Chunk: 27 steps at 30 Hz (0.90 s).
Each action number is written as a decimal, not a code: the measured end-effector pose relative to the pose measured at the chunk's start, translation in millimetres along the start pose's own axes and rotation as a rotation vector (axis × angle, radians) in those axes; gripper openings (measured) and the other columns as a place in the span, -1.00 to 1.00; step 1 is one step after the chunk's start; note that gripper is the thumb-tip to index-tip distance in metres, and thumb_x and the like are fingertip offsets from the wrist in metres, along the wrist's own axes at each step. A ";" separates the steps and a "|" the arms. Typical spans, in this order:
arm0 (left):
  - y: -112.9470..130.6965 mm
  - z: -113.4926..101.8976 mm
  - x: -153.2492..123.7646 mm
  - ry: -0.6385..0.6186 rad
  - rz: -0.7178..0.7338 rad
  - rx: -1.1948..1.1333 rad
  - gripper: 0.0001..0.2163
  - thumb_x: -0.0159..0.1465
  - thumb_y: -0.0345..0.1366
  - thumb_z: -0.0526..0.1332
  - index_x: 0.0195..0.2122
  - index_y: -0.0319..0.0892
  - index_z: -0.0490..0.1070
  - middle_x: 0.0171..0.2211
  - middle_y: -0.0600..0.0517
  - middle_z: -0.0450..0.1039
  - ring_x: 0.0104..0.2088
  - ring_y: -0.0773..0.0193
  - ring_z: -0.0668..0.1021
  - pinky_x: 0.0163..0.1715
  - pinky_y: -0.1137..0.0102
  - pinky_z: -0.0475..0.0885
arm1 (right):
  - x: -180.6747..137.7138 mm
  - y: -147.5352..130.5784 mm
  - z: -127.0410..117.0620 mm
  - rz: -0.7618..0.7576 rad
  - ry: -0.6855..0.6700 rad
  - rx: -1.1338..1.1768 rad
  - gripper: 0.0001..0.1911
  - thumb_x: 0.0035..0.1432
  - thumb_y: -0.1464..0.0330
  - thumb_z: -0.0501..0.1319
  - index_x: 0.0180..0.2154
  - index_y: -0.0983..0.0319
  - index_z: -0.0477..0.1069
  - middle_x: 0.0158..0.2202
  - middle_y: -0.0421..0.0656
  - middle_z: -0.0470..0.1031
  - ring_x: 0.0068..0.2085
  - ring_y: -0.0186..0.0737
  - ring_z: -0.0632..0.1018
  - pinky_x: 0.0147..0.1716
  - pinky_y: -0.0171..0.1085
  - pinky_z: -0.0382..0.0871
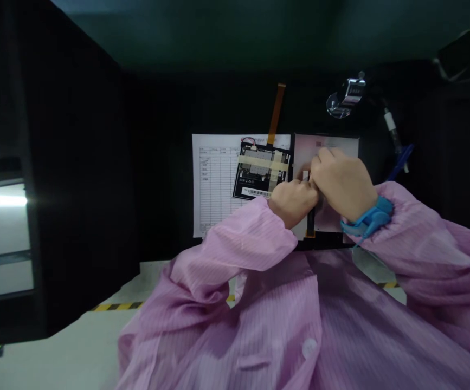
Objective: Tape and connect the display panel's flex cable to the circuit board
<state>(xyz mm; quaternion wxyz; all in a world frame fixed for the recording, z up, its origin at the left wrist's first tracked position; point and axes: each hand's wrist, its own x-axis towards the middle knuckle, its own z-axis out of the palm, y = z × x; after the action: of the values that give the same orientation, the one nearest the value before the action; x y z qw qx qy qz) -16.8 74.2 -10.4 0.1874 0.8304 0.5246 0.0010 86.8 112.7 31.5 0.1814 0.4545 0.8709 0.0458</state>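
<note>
The pale pink panel (327,149) lay flat on the dark tabletop (169,189), directly under and ahead of our hands, its long axis running away from us. A dark strip (311,219) ran along that same axis down the panel's near half, ending in an orange tab at the near edge. Both hands met over the panel's left-centre. Our right hand (342,181) sat on top, fingers curled and pinched narrow on a small white bit (305,175) at the panel surface; what it was, we couldn't tell. Our left hand (294,201) was bunched close, thumb side touching the right hand, closed on or pressing the same spot; exact grip was hidden. Right hand was nearer the panel's middle, left nearer its left edge.

A blue wrist strap (371,216) sat on the right wrist. Just beside the panel, to the left, a black module (261,170) w/ tan tape and an orange flex cable (276,114) lay on a printed form sheet (214,184). The module carried a barcode label; text too small to read, same for the form. A metal-and-clear gadget (346,96) sat beyond the panel.
</note>
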 end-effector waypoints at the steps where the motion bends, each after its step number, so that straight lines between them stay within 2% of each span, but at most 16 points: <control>1: -0.1 -0.8 -0.1 -0.006 -0.003 -0.007 -0.70 0.42 -0.52 -0.03 -0.05 -0.36 0.50 -0.26 -0.18 0.62 -0.18 0.04 0.68 -0.37 0.30 0.52 | 1.9 0.1 -2.1 -0.003 -0.016 -0.009 -0.67 0.24 0.62 -0.06 -0.21 0.38 0.48 -0.17 0.09 0.47 -0.14 -0.01 0.49 -0.46 -0.23 0.11; 5: 0.7 0.8 0.2 0.005 -0.029 -0.007 -0.67 0.45 -0.49 -0.06 0.07 -0.37 0.43 -0.26 -0.19 0.62 -0.18 0.05 0.68 -0.38 0.29 0.50 | 12.7 8.6 -4.5 -0.056 -0.095 -0.004 -0.64 0.25 0.59 -0.02 -0.14 0.38 0.53 -0.13 0.08 0.49 -0.11 0.00 0.50 -0.37 -0.21 0.15; 9: 2.3 5.4 0.1 0.058 -0.044 0.032 -0.69 0.46 -0.44 -0.02 0.09 -0.37 0.44 -0.31 -0.17 0.62 -0.23 0.08 0.68 -0.44 0.35 0.46 | 24.3 23.2 -0.3 -0.115 -0.116 0.092 -0.71 0.25 0.44 0.13 -0.15 0.18 0.62 -0.20 -0.05 0.54 -0.18 -0.06 0.51 -0.33 -0.21 0.15; 11: 2.6 6.4 -0.2 0.083 -0.037 0.040 -0.70 0.45 -0.44 0.00 0.05 -0.36 0.47 -0.32 -0.17 0.62 -0.26 0.10 0.68 -0.46 0.37 0.45 | 27.2 29.3 1.9 -0.128 -0.115 0.139 -0.72 0.22 0.43 0.18 -0.15 0.12 0.64 -0.24 -0.08 0.55 -0.21 -0.09 0.51 -0.36 -0.22 0.13; 13: 2.7 6.4 -0.4 0.096 -0.030 0.045 -0.70 0.45 -0.46 0.00 0.05 -0.36 0.48 -0.32 -0.16 0.63 -0.27 0.12 0.68 -0.47 0.38 0.46 | 27.9 34.4 4.4 -0.139 -0.093 0.191 -0.76 0.20 0.44 0.20 -0.19 0.16 0.64 -0.26 -0.06 0.55 -0.24 -0.10 0.50 -0.38 -0.22 0.13; 16: 2.8 5.9 -0.3 0.104 -0.028 0.055 -0.66 0.45 -0.50 -0.03 0.11 -0.39 0.45 -0.36 -0.16 0.63 -0.28 0.12 0.69 -0.47 0.39 0.46 | 26.6 41.1 10.2 -0.105 -0.036 0.262 -0.87 0.14 0.44 0.21 -0.36 0.27 0.56 -0.32 -0.02 0.54 -0.32 -0.15 0.47 -0.40 -0.22 0.15; 20: 3.0 5.8 0.2 0.119 -0.018 0.051 -0.66 0.44 -0.52 -0.01 0.13 -0.39 0.44 -0.33 -0.18 0.64 -0.29 0.12 0.69 -0.50 0.40 0.47 | 24.2 49.1 21.1 -0.072 0.035 0.409 -0.88 0.05 0.45 0.21 -0.52 0.24 0.38 -0.39 -0.12 0.50 -0.40 -0.21 0.45 -0.41 -0.24 0.20; 23: 3.1 4.3 -0.2 0.121 -0.014 0.049 -0.66 0.43 -0.55 -0.01 0.11 -0.39 0.47 -0.31 -0.18 0.64 -0.28 0.13 0.70 -0.49 0.41 0.49 | 20.4 54.8 28.1 -0.070 0.111 0.517 -0.88 0.06 0.42 0.18 -0.52 0.20 0.34 -0.41 -0.14 0.50 -0.40 -0.20 0.47 -0.37 -0.22 0.27; 27: 3.6 1.4 -0.7 0.112 -0.008 0.051 -0.65 0.43 -0.58 -0.02 0.11 -0.41 0.46 -0.32 -0.20 0.64 -0.29 0.15 0.70 -0.49 0.44 0.49 | 12.3 57.7 36.2 -0.049 0.173 0.596 -0.90 0.16 0.35 0.14 -0.39 0.20 0.38 -0.33 -0.11 0.51 -0.34 -0.17 0.50 -0.30 -0.19 0.34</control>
<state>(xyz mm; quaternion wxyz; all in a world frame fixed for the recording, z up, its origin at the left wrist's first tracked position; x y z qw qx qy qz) -13.8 71.8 -10.4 0.1362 0.8315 0.5375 0.0334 138.0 153.2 8.5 -0.0337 0.4610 0.8688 -0.1775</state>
